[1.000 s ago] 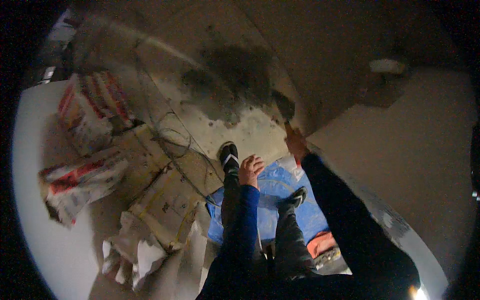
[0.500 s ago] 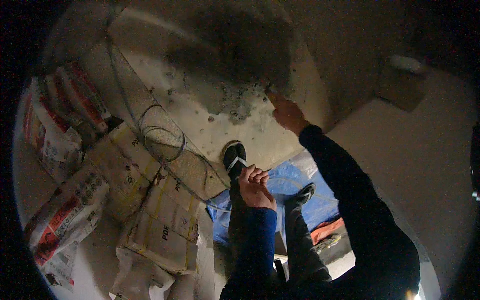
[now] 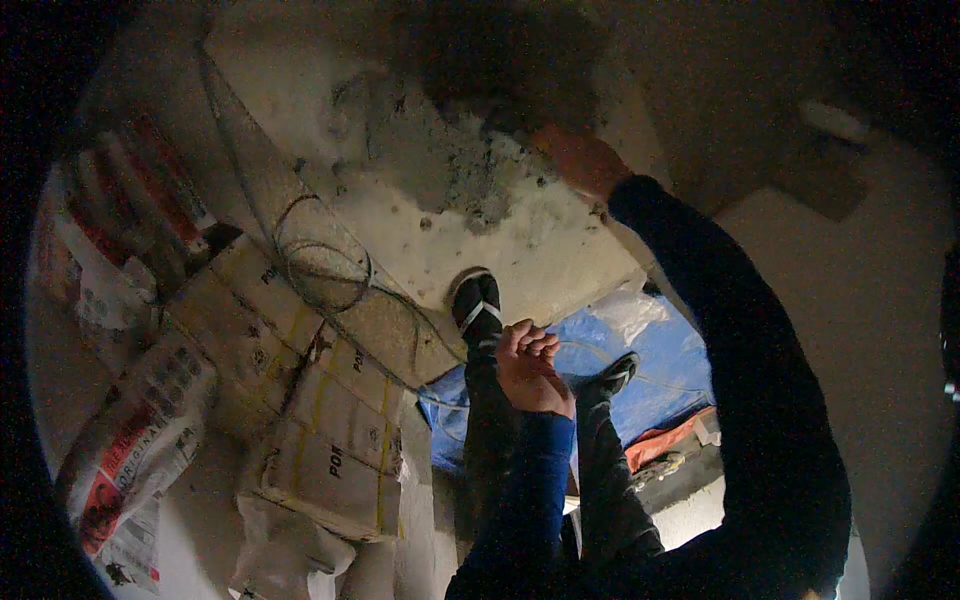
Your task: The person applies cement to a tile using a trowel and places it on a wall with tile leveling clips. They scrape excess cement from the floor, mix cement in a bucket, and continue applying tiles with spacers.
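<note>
My right hand [image 3: 585, 162] reaches out over a patch of wet grey mortar [image 3: 470, 180] on a pale board-like surface. Its fingers are closed at the edge of a dark shadow, and whatever they grip is too dark to make out. Nearer to me, my left hand [image 3: 532, 368] is turned palm up above my legs. Its fingers are curled in, with nothing visible in them. Small grey lumps lie scattered around the mortar.
At left stand taped cardboard boxes [image 3: 330, 450] and red-and-white sacks [image 3: 140, 440]. A looped cable [image 3: 325, 275] runs along the pale surface's left edge. My shoes [image 3: 475, 300] are by a blue tarp [image 3: 660, 365], with an orange cloth [image 3: 660, 440] beside it.
My right hand has moved slightly farther away and to the right. My left hand has shifted a little right, still curled. More of the grey mortar is now lit.
</note>
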Demonstrator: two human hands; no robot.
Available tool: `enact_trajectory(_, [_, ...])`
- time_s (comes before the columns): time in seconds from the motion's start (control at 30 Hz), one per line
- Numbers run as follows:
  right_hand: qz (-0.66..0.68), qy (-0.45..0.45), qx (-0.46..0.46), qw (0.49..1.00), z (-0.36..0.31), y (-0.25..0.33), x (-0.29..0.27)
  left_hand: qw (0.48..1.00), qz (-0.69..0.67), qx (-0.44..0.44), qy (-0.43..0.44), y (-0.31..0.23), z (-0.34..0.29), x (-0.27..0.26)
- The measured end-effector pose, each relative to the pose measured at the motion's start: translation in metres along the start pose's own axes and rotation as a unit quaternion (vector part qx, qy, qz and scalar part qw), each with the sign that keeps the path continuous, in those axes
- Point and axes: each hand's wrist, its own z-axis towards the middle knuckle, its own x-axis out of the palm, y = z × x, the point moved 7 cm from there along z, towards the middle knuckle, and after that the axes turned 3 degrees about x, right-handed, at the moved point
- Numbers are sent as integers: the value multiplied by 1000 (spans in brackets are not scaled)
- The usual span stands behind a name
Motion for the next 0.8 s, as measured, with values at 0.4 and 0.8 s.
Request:
enact_trajectory(0.4, [14, -102, 45, 994, -54, -11, 58, 999, 7, 8, -50, -6, -18, 17])
enact_trajectory(0.8, [61, 17, 222, 973, -81, -148, 54, 1000, -11, -17, 11, -3, -9, 2])
